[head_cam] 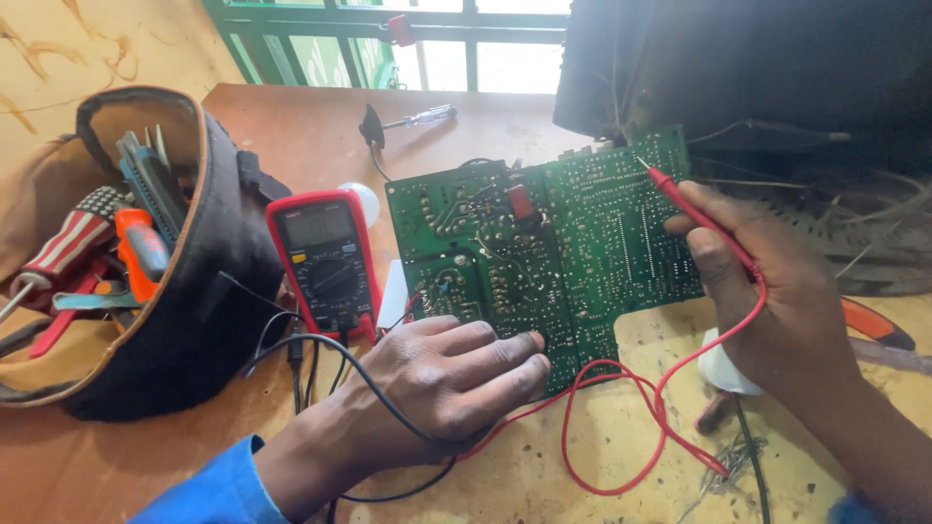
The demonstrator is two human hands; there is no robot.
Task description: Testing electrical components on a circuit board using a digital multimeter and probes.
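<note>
The worn, stained brown surface carries a green circuit board, lying solder side up under the fingertips of the left hand. Just left of that hand lies a red multimeter, and further left an open black tool bag. A red lead loops between both hands. A screwdriver lies well beyond the left hand.

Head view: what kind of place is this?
Likely an electronics repair bench. A green circuit board lies solder side up, the right hand puts a red probe to it, a red multimeter sits alongside, and a tool bag holds screwdrivers.
</note>
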